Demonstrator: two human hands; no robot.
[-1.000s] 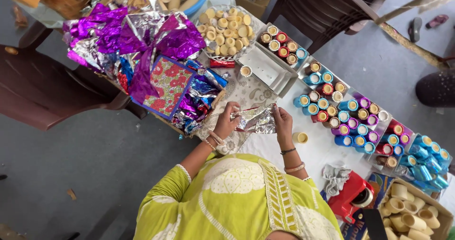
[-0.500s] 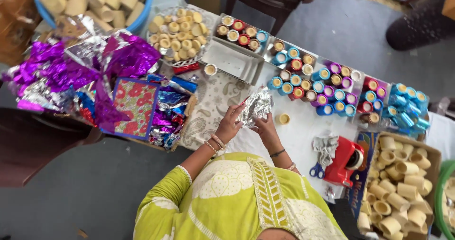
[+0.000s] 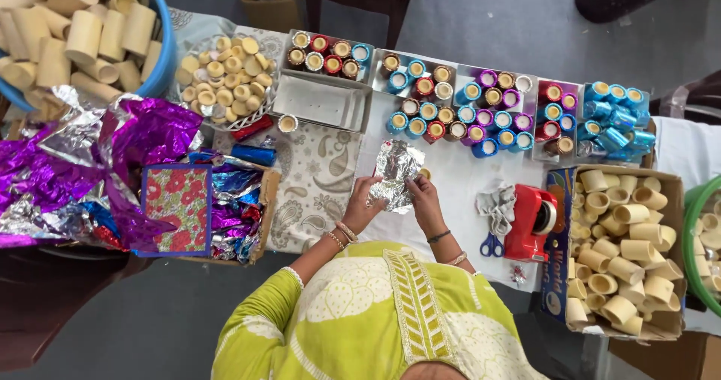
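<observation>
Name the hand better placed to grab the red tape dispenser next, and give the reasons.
Right. The right hand holds the silver foil on the side facing the red tape dispenser, with only bare table between. The left hand would have to cross over it.

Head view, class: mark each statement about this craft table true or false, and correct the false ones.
1. Both hands hold a sheet of silver foil. True; left hand, right hand.
2. The red tape dispenser lies left of the hands. False; it lies to their right.
3. The blue tub holds plain cardboard tubes. True.
4. The scissors have red handles. False; blue handles.
5. The purple foil lies on the right. False; on the left.
</observation>
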